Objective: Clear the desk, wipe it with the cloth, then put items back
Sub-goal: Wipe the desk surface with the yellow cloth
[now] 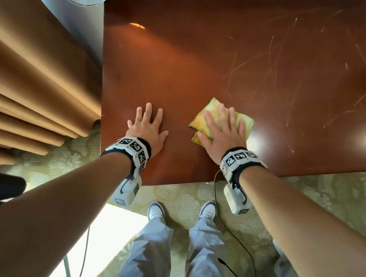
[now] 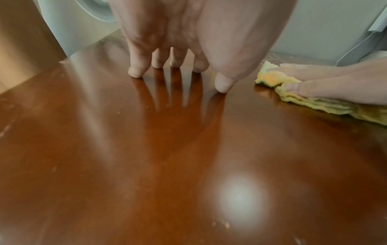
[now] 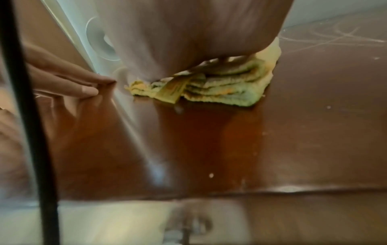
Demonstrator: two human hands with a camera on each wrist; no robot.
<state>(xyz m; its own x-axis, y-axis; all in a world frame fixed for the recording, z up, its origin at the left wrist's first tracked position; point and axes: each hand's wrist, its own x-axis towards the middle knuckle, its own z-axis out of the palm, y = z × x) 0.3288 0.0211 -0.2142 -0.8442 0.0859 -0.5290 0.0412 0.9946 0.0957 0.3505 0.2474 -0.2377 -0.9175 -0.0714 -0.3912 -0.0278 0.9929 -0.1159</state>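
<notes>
Near the front edge of the glossy brown desk (image 1: 285,58), the left hand (image 1: 146,127) rests flat, fingers (image 2: 136,73) spread apart. Just beside it, the right hand (image 1: 222,135) presses straight fingers onto the folded yellow-green cloth (image 1: 210,114).

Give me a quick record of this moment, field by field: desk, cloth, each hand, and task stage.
desk: brown wooden top, glossy, scratched at far right
cloth: yellow-green, folded, flat on the desk near the front edge
right hand: flat on the cloth, fingers straight
left hand: flat on bare desk, beside the cloth, not touching it
stage: wiping; no items seen on the desk
</notes>
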